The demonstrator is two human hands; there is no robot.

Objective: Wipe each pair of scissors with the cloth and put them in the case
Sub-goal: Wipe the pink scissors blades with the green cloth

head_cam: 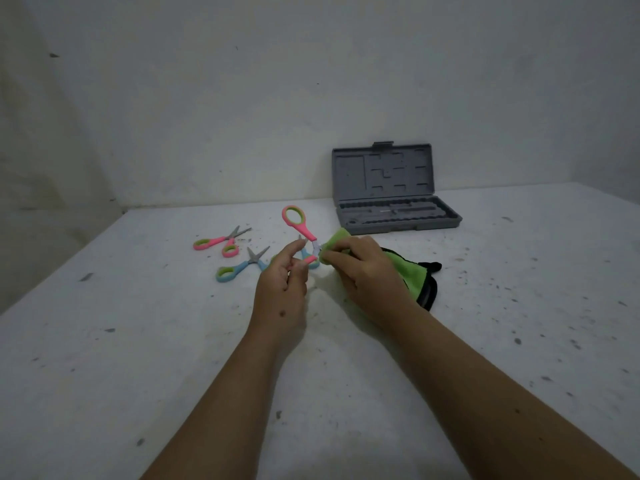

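My left hand [282,275] pinches the lower handle of a pink-and-green pair of scissors [298,225], held spread wide above the table, its upper handle loop sticking up and away. My right hand [363,271] grips a green cloth [334,245] with a black edge, bunched around the blades, which are hidden inside it. Another pink pair of scissors [221,242] and a blue pair [239,266] lie on the table to the left. A second blue handle [306,255] shows just behind my fingers. The grey case [391,188] stands open at the back, lid against the wall.
The white table [173,341] is speckled with dark marks and crumbs. A pale wall rises right behind the case. The cloth's loose end [420,282] hangs down onto the table right of my right hand.
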